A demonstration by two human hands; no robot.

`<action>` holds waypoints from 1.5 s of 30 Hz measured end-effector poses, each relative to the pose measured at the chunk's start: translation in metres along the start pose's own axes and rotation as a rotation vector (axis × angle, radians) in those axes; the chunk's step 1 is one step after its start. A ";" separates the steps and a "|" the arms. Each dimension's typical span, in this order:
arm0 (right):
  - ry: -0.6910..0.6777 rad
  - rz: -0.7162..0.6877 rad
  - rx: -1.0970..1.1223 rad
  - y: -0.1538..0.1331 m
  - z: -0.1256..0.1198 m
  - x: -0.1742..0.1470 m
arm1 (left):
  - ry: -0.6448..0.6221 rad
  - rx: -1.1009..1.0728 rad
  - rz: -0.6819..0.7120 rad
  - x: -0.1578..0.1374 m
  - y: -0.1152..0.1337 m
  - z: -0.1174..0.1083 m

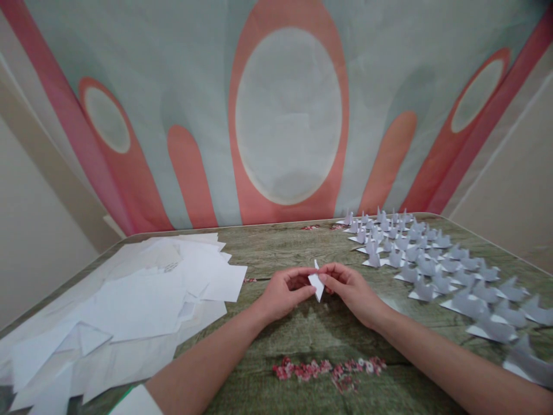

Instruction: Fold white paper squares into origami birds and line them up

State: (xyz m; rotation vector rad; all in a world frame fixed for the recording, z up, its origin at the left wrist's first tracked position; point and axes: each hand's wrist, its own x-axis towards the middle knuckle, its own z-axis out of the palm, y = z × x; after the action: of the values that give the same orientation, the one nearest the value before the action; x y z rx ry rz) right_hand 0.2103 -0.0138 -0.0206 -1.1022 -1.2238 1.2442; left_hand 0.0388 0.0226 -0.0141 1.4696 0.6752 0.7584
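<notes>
Head view: one small folded paper, pinched between two bare hands

Folded white paper, one: narrow, pointed at its lower end, with a slim strip rising above the fingers; held over the middle of the table, raised or resting cannot be told.

Left hand: thumb and fingers closed in a narrow pinch on the left side of the paper.

Right hand: thumb and forefinger closed likewise on the right side, fingertips of both hands nearly meeting.

Table: wood-grain surface, grey-green; pink blossom print on the near part, between the forearms.

White sheets, many: loose overlapping heap along the left side, some corners folded over. Small print on one, too small to read.

White card, one: green along one edge, at the near edge of view beside the left forearm.

Folded paper figures, dozens: white, with upright points, standing in close rows along the right side.

Backdrop: pale grey-green with coral shapes, behind the table; large pale oval at centre.
</notes>
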 end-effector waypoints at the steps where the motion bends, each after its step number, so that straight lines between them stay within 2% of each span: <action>1: 0.005 0.006 0.002 -0.001 0.000 0.000 | -0.010 -0.005 -0.004 0.000 -0.001 0.000; 8: 0.029 0.008 0.004 -0.003 0.001 0.000 | -0.028 -0.033 0.015 0.000 0.001 -0.001; 17: 0.008 -0.020 -0.030 0.002 -0.001 0.000 | 0.012 -0.060 -0.014 0.000 0.001 0.001; 23: 0.013 -0.013 -0.025 0.002 -0.001 0.000 | -0.009 -0.008 0.011 0.000 0.000 -0.001; 31: 0.001 -0.060 -0.076 0.005 -0.002 0.001 | 0.027 -0.004 -0.006 0.000 0.001 0.000; 36: 0.002 -0.065 -0.096 0.003 -0.002 0.001 | -0.013 0.004 0.017 0.000 0.001 -0.001; 45: -0.018 -0.089 -0.117 0.008 -0.004 0.002 | 0.016 0.084 0.034 -0.001 0.001 0.000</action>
State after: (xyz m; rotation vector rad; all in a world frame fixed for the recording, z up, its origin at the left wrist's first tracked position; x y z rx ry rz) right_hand 0.2141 -0.0108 -0.0285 -1.1102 -1.3596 1.1287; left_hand 0.0382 0.0220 -0.0135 1.5565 0.7030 0.7770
